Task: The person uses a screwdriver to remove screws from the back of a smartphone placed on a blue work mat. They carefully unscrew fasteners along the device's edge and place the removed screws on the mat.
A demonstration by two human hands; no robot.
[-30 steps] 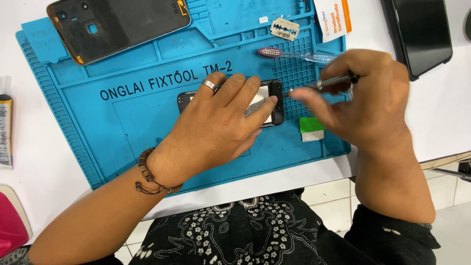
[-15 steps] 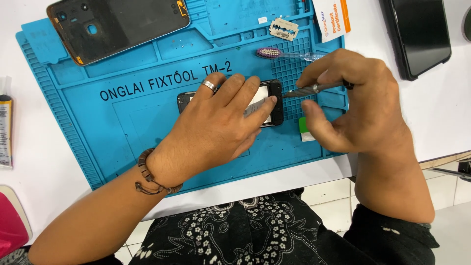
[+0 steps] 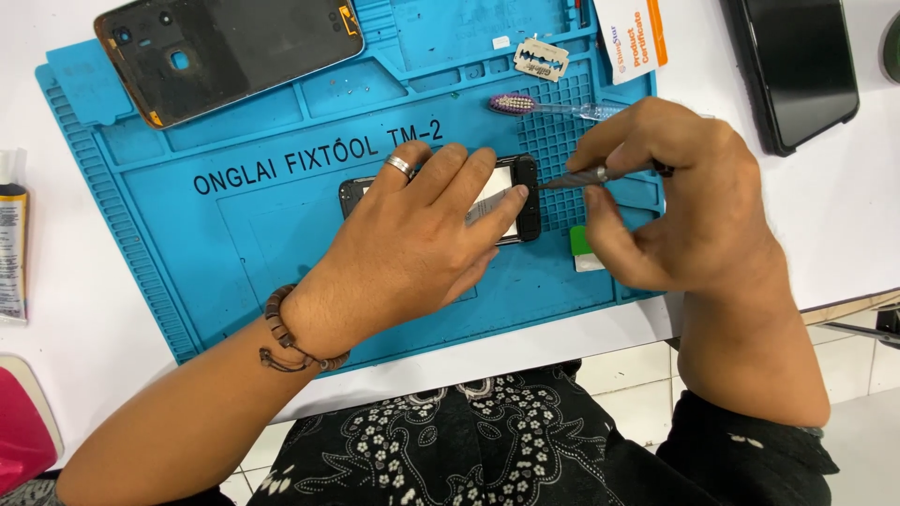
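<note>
The left hand (image 3: 412, 248) lies flat over a small black phone (image 3: 521, 199) on the blue mat (image 3: 262, 244), fingers spread and pressing it down, not curled around anything. The right hand (image 3: 675, 211) has its fingers pinched shut on a thin metal tool (image 3: 572, 177), whose tip sits at the phone's right end, just beside the left fingertips (image 3: 514, 194). A slip looks the likeliest fault: if the tip skids off the edge it could jab those fingertips or scratch the pale panel under them, and too much levering could crack that panel. The razor blade (image 3: 541, 58) and toothbrush (image 3: 548, 107) lie near enough to be knocked by the right hand. Most of the phone is hidden under the left palm, so its state cannot be told, nor exactly what the tip touches. A green piece (image 3: 583, 245) is half covered by the right thumb.
</note>
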